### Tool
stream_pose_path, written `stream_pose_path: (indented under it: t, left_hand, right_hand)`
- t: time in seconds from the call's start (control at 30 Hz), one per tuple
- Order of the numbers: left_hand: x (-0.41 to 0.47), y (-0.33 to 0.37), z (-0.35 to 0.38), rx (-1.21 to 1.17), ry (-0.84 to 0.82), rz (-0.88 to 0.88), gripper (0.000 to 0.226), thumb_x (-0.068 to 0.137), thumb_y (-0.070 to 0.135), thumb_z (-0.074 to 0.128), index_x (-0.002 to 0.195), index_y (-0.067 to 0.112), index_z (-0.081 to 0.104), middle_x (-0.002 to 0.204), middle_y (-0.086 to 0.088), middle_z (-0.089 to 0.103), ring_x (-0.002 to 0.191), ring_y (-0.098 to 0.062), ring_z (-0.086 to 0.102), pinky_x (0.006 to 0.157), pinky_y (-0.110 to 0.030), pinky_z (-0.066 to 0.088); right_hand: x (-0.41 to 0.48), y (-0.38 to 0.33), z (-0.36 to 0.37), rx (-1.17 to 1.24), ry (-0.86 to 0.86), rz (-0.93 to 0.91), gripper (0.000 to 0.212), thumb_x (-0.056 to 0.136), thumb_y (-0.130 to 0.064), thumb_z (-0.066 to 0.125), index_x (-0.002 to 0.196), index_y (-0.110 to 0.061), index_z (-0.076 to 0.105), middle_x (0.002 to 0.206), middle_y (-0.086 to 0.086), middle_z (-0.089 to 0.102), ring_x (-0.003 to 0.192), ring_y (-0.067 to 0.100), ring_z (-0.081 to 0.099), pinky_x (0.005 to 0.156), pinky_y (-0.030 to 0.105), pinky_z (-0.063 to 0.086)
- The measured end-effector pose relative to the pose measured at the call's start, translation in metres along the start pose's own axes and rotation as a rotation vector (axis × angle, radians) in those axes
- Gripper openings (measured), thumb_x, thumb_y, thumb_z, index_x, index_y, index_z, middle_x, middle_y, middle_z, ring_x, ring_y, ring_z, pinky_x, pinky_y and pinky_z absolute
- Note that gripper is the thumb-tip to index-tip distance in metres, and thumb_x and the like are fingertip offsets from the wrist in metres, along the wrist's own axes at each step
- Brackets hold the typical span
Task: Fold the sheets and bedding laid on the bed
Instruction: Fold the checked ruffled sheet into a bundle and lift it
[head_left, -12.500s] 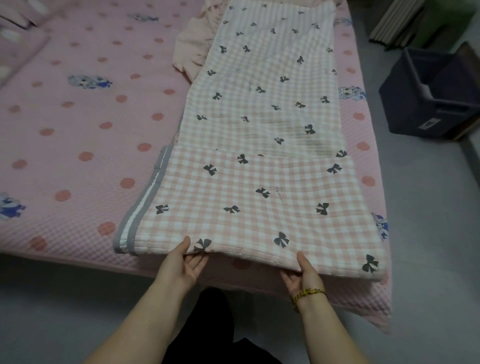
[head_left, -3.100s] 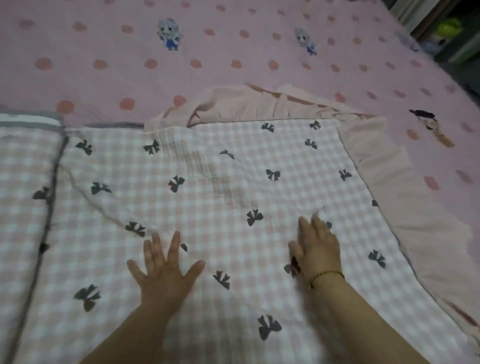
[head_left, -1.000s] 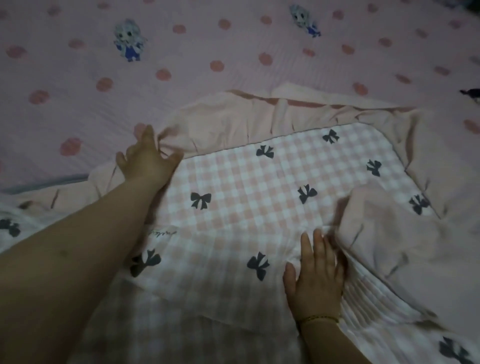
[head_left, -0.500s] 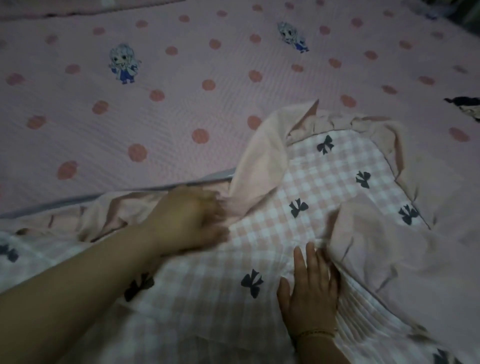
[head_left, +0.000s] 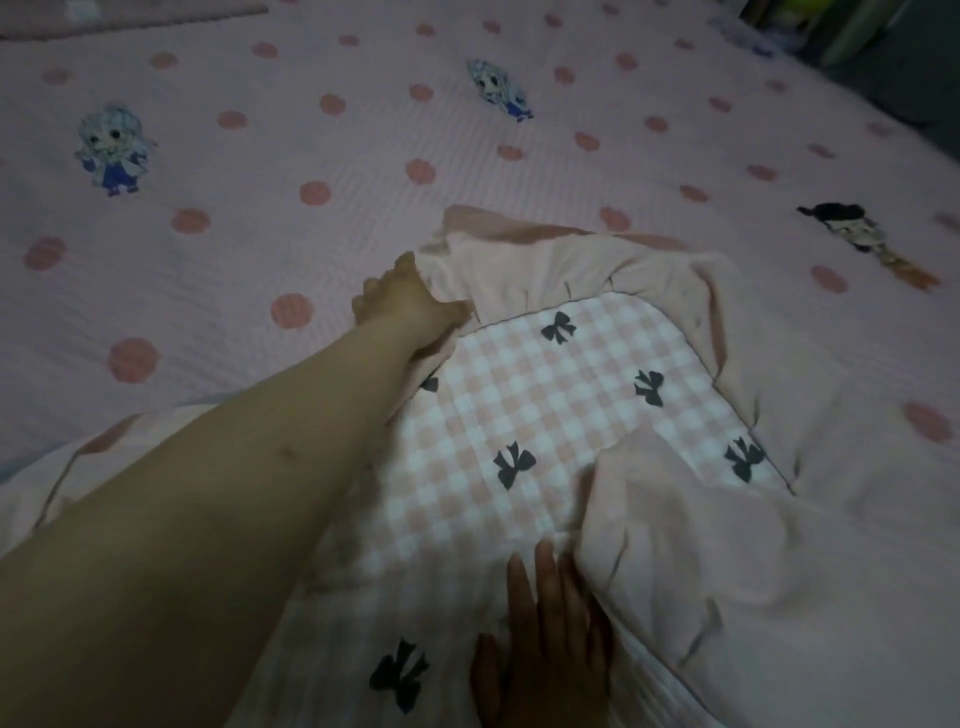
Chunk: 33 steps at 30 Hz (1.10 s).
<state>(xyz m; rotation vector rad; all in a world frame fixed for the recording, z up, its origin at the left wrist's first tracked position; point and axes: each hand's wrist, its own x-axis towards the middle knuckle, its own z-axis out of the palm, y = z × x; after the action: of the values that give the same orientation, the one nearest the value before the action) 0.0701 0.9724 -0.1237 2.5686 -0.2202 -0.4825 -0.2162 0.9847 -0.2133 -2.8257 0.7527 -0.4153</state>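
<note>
The left hand (head_left: 410, 306) is reaching back to eleven o'clock, apparently pinching the ruffle (head_left: 545, 260) (tidying before the next fold), while the right hand (head_left: 545, 649) is lying flat, pinning the checked sheet (head_left: 545, 410).

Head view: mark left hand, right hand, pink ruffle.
left hand (head_left: 410, 306), head view, back of the hand.
right hand (head_left: 545, 649), head view, back of the hand.
pink ruffle (head_left: 535, 260), head view, far bunched edge.

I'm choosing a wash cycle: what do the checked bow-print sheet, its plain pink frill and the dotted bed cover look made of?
Checked sheet: thin matte woven fabric, probably cotton; it creases softly. Plain pink frill: light matte cloth, gathered in limp pleats. Dotted bed cover: thicker, likely quilted; fine ribbed lines cross it.
</note>
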Motion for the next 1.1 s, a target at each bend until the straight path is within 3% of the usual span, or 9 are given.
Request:
stream_pose_path:
  t: [0.17, 0.3, 0.37, 0.5, 0.6, 0.7, 0.77, 0.97, 1.1]
  left_hand:
    - [-0.027, 0.030, 0.005, -0.553, 0.000, 0.228, 0.015, 0.090, 0.022, 0.059, 0.085, 0.016, 0.072, 0.067, 0.003, 0.055, 0.065, -0.018, 0.053, 0.065, -0.028, 0.044]
    - [-0.063, 0.026, 0.027, 0.136, -0.181, 0.896, 0.035, 0.081, 0.047, 0.059, 0.098, 0.020, 0.074, 0.108, 0.000, 0.061, 0.106, -0.018, 0.050, 0.091, -0.025, 0.034]
    - [-0.065, 0.015, 0.037, 0.348, -0.330, 0.831, 0.032, 0.086, 0.042, 0.058, 0.112, 0.025, 0.068, 0.145, -0.001, 0.039, 0.134, -0.019, 0.030, 0.109, -0.025, 0.018]
    - [-0.060, 0.023, 0.027, 0.013, -0.239, 0.754, 0.036, 0.094, 0.033, 0.048, 0.124, 0.017, 0.058, 0.139, -0.004, 0.049, 0.127, -0.021, 0.043, 0.105, -0.025, 0.025]
    - [-0.048, 0.044, 0.033, 0.210, -0.068, 0.740, 0.057, 0.097, 0.038, 0.038, 0.148, 0.020, 0.020, 0.157, -0.003, 0.013, 0.144, -0.017, 0.012, 0.115, -0.034, -0.001]
    - [-0.046, 0.060, 0.060, 0.414, -0.270, 0.684, 0.067, 0.095, 0.050, 0.031, 0.150, 0.023, 0.003, 0.158, -0.002, -0.004, 0.145, -0.016, -0.004, 0.114, -0.039, -0.010]
    - [-0.045, 0.065, 0.083, 0.433, -0.333, 0.646, 0.069, 0.093, 0.056, 0.033, 0.149, 0.025, 0.008, 0.158, 0.000, -0.001, 0.145, -0.015, -0.003, 0.114, -0.040, -0.010]
    - [-0.049, 0.082, 0.104, -0.020, 0.044, 0.843, 0.034, 0.099, 0.025, 0.038, 0.126, 0.018, 0.058, 0.144, -0.003, 0.044, 0.136, -0.018, 0.034, 0.109, -0.027, 0.012]
    - [-0.066, 0.088, 0.112, 0.139, -0.379, 0.969, 0.036, 0.101, 0.025, 0.035, 0.128, 0.017, 0.055, 0.138, -0.003, 0.050, 0.129, -0.019, 0.042, 0.104, -0.018, 0.016]
  right_hand:
    - [-0.001, 0.000, -0.001, 0.024, -0.042, 0.014, 0.056, 0.091, -0.050, 0.011, 0.124, -0.022, 0.046, 0.137, 0.003, 0.040, 0.138, 0.014, 0.018, 0.098, 0.031, 0.026]
    - [0.001, -0.003, -0.006, 0.046, 0.022, 0.000, 0.054, 0.092, -0.048, 0.011, 0.125, -0.021, 0.045, 0.156, -0.001, 0.013, 0.127, 0.020, 0.032, 0.101, 0.028, 0.017]
    - [-0.003, -0.002, -0.005, 0.049, 0.057, -0.012, 0.053, 0.093, -0.046, 0.013, 0.129, -0.021, 0.043, 0.157, -0.005, 0.002, 0.122, 0.022, 0.040, 0.102, 0.028, 0.016]
    - [-0.003, -0.001, -0.007, 0.040, 0.071, -0.003, 0.053, 0.093, -0.046, 0.015, 0.133, -0.022, 0.040, 0.152, 0.003, 0.023, 0.123, 0.022, 0.040, 0.103, 0.027, 0.016]
    - [-0.002, -0.002, -0.010, 0.044, 0.050, 0.020, 0.052, 0.093, -0.046, 0.015, 0.136, -0.023, 0.035, 0.143, 0.005, 0.033, 0.125, 0.022, 0.038, 0.103, 0.027, 0.015]
    - [-0.004, -0.002, -0.009, 0.039, 0.055, 0.025, 0.057, 0.082, -0.044, 0.037, 0.135, -0.024, 0.035, 0.144, 0.000, 0.024, 0.127, 0.021, 0.036, 0.104, 0.026, 0.014]
    - [-0.004, -0.001, -0.007, 0.036, 0.051, 0.025, 0.065, 0.068, -0.046, 0.044, 0.129, -0.024, 0.044, 0.143, -0.001, 0.023, 0.130, 0.019, 0.035, 0.109, 0.024, 0.012]
    - [-0.006, -0.001, -0.008, 0.045, -0.011, 0.026, 0.065, 0.063, -0.049, 0.045, 0.124, -0.026, 0.046, 0.143, -0.003, 0.023, 0.129, 0.017, 0.032, 0.114, 0.021, 0.003]
    - [-0.005, -0.002, -0.008, 0.075, -0.017, 0.025, 0.063, 0.065, -0.048, 0.044, 0.125, -0.026, 0.046, 0.144, -0.002, 0.022, 0.121, 0.017, 0.041, 0.106, 0.024, 0.014]
